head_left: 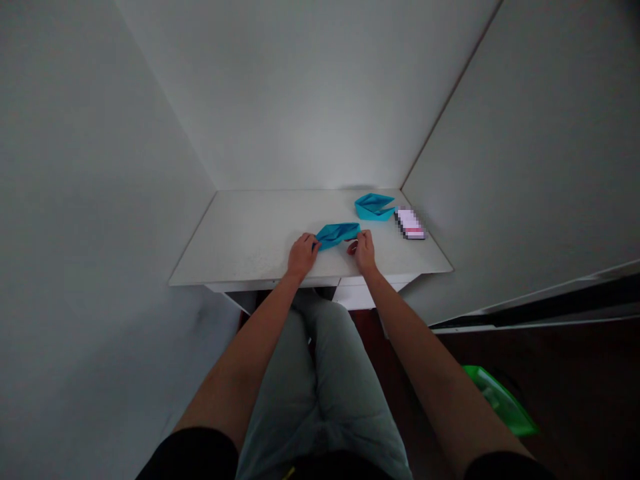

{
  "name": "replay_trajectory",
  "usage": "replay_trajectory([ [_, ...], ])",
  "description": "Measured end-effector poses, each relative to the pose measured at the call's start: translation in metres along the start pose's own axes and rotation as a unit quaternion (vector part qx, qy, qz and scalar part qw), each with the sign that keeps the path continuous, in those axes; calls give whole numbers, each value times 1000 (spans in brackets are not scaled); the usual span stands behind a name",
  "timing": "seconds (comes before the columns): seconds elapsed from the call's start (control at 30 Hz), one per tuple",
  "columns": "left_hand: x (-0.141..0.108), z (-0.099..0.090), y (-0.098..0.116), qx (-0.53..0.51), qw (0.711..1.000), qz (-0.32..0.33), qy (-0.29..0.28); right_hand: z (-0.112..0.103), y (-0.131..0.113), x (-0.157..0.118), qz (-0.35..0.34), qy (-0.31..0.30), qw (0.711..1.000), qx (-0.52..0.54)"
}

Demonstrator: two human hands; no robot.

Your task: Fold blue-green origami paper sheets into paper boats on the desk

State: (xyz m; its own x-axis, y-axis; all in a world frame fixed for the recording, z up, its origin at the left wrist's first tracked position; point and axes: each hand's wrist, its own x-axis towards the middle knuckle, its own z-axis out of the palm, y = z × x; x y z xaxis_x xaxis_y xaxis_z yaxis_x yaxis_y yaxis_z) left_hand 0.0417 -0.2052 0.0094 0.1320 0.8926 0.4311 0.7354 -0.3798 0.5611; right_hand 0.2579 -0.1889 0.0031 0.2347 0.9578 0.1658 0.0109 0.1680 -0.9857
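Observation:
A blue folded paper boat (336, 234) is stretched between both hands, just above or on the white desk (250, 230); I cannot tell whether it touches the top. My left hand (301, 256) pinches its left end, with the fingers closed at the tip. At the opposite end my right hand (365, 253) grips the paper, the curled fingers partly out of sight. Behind it, apart from both hands, a second blue paper boat (373, 212) sits on the desk with its folds spread and one pointed end to the right.
A phone-like item (411, 224), blurred out, lies near the desk's right edge. White walls (310, 100) enclose the desk at the back and sides. Under the desk top is a white drawer front (360, 295). Something bright green (500, 400) rests low at the right.

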Motion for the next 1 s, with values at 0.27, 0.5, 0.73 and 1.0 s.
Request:
replay_trajectory([
  [0.27,-1,-10,-12,-248,959,-56,124,0,1,-1,1,41,998,-53],
  [0.5,1,-22,-4,-212,976,-45,-26,0,-2,-2,16,37,998,-52],
  [0.73,1,-21,2,-219,974,-53,-14,3,-8,-5,17,-5,999,-26],
  [1.0,-2,-17,0,-109,991,-60,49,-1,-9,-12,4,-75,997,-4],
])
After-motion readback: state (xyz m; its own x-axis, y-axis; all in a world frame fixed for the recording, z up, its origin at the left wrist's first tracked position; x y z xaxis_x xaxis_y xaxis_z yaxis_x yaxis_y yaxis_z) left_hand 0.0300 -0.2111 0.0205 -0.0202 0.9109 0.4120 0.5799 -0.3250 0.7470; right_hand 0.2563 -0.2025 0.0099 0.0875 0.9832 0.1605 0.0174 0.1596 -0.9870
